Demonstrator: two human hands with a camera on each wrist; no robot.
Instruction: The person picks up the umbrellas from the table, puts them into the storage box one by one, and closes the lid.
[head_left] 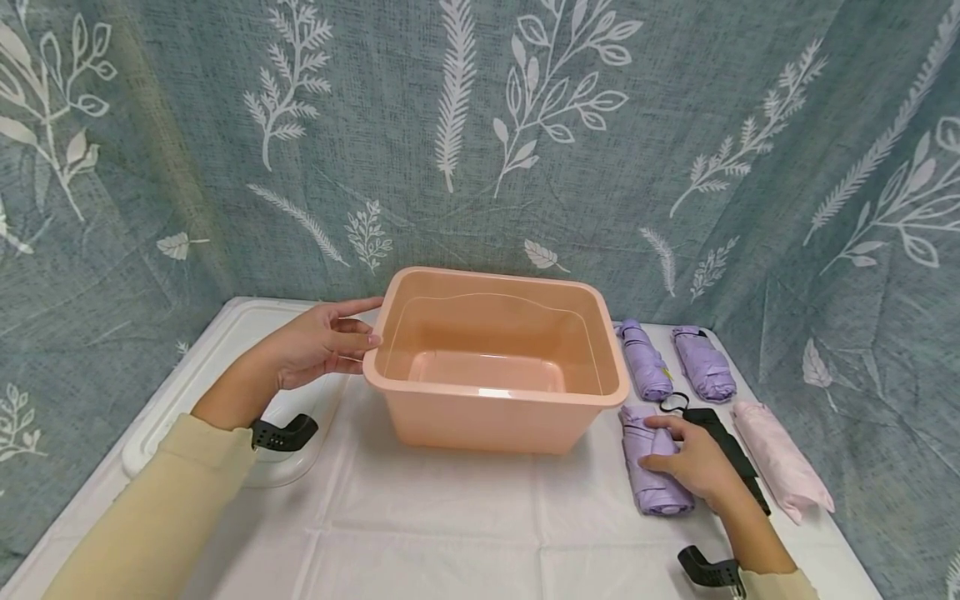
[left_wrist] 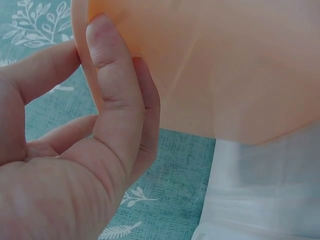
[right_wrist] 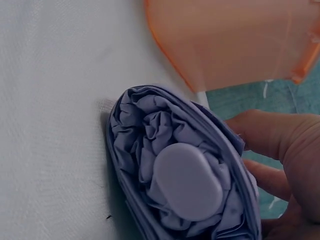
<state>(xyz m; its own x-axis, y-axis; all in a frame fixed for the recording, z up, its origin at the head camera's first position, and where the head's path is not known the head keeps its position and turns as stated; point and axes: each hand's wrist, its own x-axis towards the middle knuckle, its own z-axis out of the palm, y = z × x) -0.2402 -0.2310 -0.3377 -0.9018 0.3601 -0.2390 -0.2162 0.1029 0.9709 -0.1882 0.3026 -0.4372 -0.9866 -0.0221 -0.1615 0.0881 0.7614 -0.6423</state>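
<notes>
A peach plastic bin [head_left: 480,425] stands upright at the middle of the table. My left hand [head_left: 322,342] holds its left rim; in the left wrist view the thumb [left_wrist: 117,85] lies at the rim with other fingers beneath. Over on the right, my right hand [head_left: 693,458] rests on a folded purple umbrella [head_left: 648,483], thumb and index finger spread along its upper side. That umbrella's pale oval handle end [right_wrist: 189,181] faces the right wrist camera. Right beside this hand lies a black folded umbrella [head_left: 723,433], partly covered by it.
Two more purple folded umbrellas [head_left: 645,362] [head_left: 703,362] lie behind, at the back right. A pale pink folded umbrella [head_left: 780,458] lies near the right edge. A white plastic lid [head_left: 247,321] lies at the left. A grey-green leaf-patterned curtain [head_left: 420,125] hangs around the white-covered table [head_left: 427,533].
</notes>
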